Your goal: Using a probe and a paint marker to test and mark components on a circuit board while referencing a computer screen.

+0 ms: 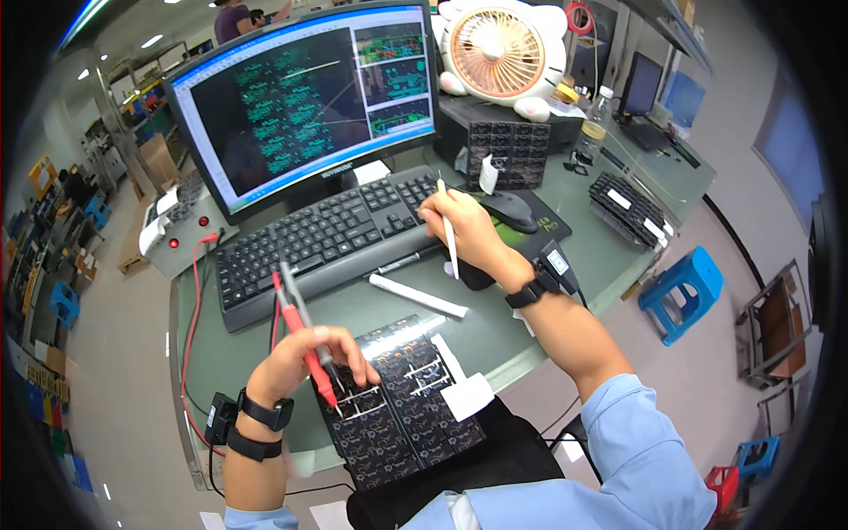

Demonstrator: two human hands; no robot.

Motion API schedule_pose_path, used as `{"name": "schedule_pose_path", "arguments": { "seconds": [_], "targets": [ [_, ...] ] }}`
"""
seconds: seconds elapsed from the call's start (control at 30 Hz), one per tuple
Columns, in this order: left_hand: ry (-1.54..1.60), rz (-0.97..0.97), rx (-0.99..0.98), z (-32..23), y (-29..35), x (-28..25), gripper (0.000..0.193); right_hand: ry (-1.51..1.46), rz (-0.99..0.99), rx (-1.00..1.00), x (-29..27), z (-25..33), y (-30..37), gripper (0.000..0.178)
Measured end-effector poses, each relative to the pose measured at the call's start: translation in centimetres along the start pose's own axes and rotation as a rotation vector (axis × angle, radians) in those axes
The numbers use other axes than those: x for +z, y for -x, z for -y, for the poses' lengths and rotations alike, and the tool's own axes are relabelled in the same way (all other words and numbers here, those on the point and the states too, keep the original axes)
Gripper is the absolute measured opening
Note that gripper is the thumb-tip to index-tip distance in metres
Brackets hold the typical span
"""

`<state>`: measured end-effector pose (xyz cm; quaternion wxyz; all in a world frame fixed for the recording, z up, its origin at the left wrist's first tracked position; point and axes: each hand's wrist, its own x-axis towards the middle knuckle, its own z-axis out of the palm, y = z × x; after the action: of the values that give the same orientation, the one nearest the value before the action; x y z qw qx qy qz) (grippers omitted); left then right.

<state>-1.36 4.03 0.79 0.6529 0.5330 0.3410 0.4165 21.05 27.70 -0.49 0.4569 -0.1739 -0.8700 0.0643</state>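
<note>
My left hand (pixel 305 358) is closed around a red test probe (pixel 294 320) and a dark grey one (pixel 300 300). Both tips point down at a black circuit board panel (pixel 380 446); whether they touch it I cannot tell. Its fingertips rest by the panel's upper part. White strips lie across the panel, and a white paper piece (pixel 468 397) covers part of its right edge. A slim white pen-like tool (pixel 450 238) is pinched in my right hand (pixel 468 231), which hovers by the right end of the black keyboard (pixel 340 221), left of the mouse (pixel 510 212).
A monitor (pixel 309 106) shows a board layout. A tester box (pixel 181 230) with red leads stands left. A white marker (pixel 417 296) and dark pen (pixel 392 265) lie before the keyboard. Behind are a fan (pixel 495 53), an upright board panel (pixel 508 155), stacked boards (pixel 629 208) and a bottle (pixel 597 115).
</note>
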Motion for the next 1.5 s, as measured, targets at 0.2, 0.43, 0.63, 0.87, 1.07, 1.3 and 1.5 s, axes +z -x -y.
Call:
{"name": "schedule_pose_path", "arguments": {
  "seconds": [0.2,0.43,0.63,0.87,1.07,1.3,1.5],
  "targets": [
    [-0.119,0.074,-0.178,0.4,-0.4,1.6,0.054,-0.012,0.026,0.067,0.1,-0.6,0.5,0.007],
    [-0.140,-0.140,-0.079,1.0,-0.4,-1.0,0.049,-0.117,0.073,0.085,-0.4,0.7,0.3,0.010],
    [-0.153,-0.209,-0.079,0.3,0.2,-2.0,0.048,-0.208,0.202,0.090,-0.9,3.0,-0.2,0.008],
    [-0.116,-0.258,-0.034,1.1,0.0,-2.2,0.048,-0.301,0.560,0.007,-1.6,6.9,0.7,0.018],
    [0.023,-0.125,-0.006,0.3,0.8,-2.1,0.052,-0.215,0.566,-0.057,-1.0,6.5,1.1,0.017],
    [-0.106,-0.076,-0.203,-0.3,0.5,-0.4,0.047,-0.111,0.583,-0.192,-0.5,7.3,1.7,0.015],
    [-0.206,-0.057,-0.205,-0.2,0.4,0.1,0.045,-0.225,0.678,0.039,-0.6,8.2,1.7,0.020]
  ]
}}
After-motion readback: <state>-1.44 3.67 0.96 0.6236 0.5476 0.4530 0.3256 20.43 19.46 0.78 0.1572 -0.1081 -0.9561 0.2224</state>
